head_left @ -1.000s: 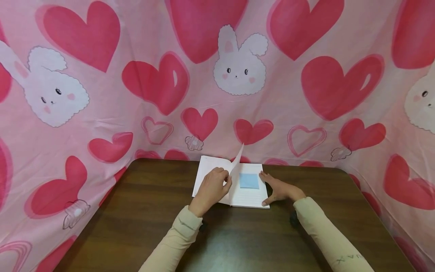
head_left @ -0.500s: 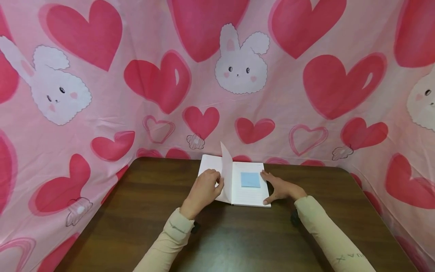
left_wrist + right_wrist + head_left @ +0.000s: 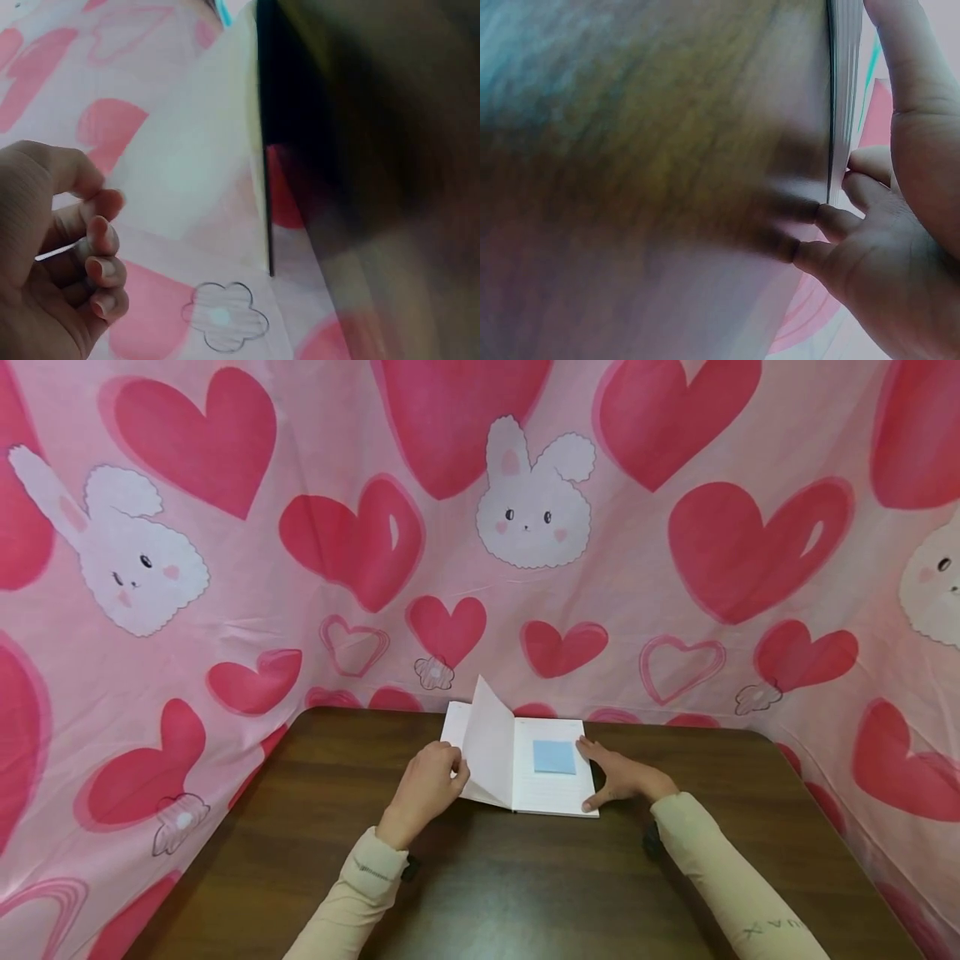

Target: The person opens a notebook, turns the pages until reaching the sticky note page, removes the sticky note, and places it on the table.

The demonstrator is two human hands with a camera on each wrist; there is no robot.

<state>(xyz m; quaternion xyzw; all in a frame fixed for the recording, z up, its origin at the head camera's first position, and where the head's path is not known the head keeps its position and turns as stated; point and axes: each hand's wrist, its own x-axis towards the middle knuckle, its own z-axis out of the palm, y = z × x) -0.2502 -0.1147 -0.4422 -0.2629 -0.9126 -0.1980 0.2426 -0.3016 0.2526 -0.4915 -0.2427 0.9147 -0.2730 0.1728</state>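
An open notebook (image 3: pixel 543 795) with lined white pages lies near the far side of the table. One raised page (image 3: pixel 491 752) stands up on its left half, and my left hand (image 3: pixel 426 781) pinches its outer edge between thumb and index finger. In the left wrist view the page (image 3: pixel 187 157) slants up from those fingers. A light blue sticky note (image 3: pixel 555 757) lies on the right-hand page. My right hand (image 3: pixel 622 777) rests at the notebook's right edge, thumb and fingers spread. In the right wrist view its fingertips touch the tabletop beside the notebook's edge (image 3: pixel 842 90).
The dark wooden table (image 3: pixel 480 885) has rounded far corners. Pink cloth (image 3: pixel 322 568) printed with hearts and rabbits hangs behind it and at both sides. Light sleeves cover the forearms, with a dark band (image 3: pixel 410 867) at the left wrist.
My left hand has moved left, swinging the pinched page over from near the spine towards the notebook's left side. The right hand has stayed at the right edge.
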